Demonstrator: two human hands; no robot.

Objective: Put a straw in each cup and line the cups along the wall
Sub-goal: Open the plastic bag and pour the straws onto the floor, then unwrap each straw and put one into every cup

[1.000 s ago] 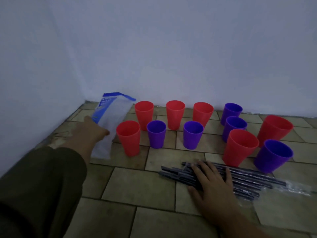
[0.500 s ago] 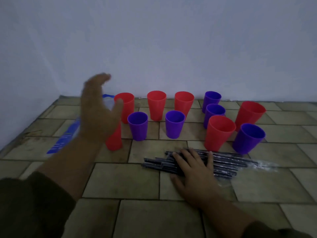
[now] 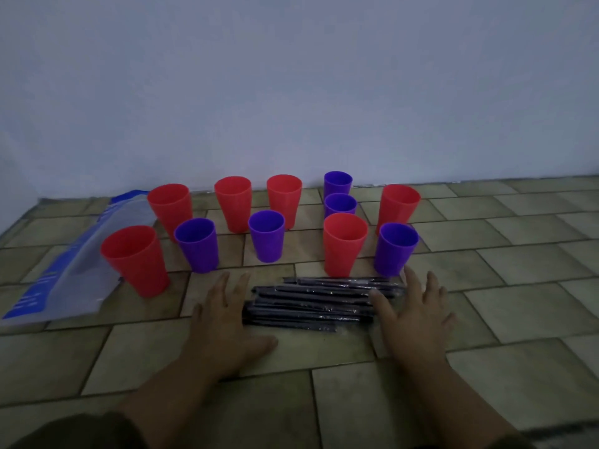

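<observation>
Left hand (image 3: 227, 322): palm down on the floor (image 3: 518, 303), fingers straight and spread, gripping nothing. Its thumb-side edge is against the left end of the straws (image 3: 311, 303).
Right hand (image 3: 415, 315): palm down, fingers straight and spread, gripping nothing. The thumb lies on the right end of the straws.
Straws: dark, with glossy clear wrapping, in a loose bundle. They lie left to right on the floor between the two hands, just near of the cups. None stands in a cup.
Red cups (image 3: 232, 202): six, all upright, open end up. Three form a far row left of centre, close to the wall (image 3: 291, 92). One stands far right, one near left, and one near, right of centre, just beyond the straws.
Purple cups (image 3: 266, 234): five, all upright. Two stand in front of the far red row. Two stand one behind the other right of centre, the farther one close to the wall. One stands near right, just beyond the right hand's fingertips.
Cup layout: staggered in two loose rows, not one line along the wall.
Bag (image 3: 74, 270): flat clear plastic with blue edges, on the floor at the left. The near-left red cup stands at its right edge; whether they touch cannot be told.
Sleeve (image 3: 81, 432): dark, on the left forearm at the near-left corner.
</observation>
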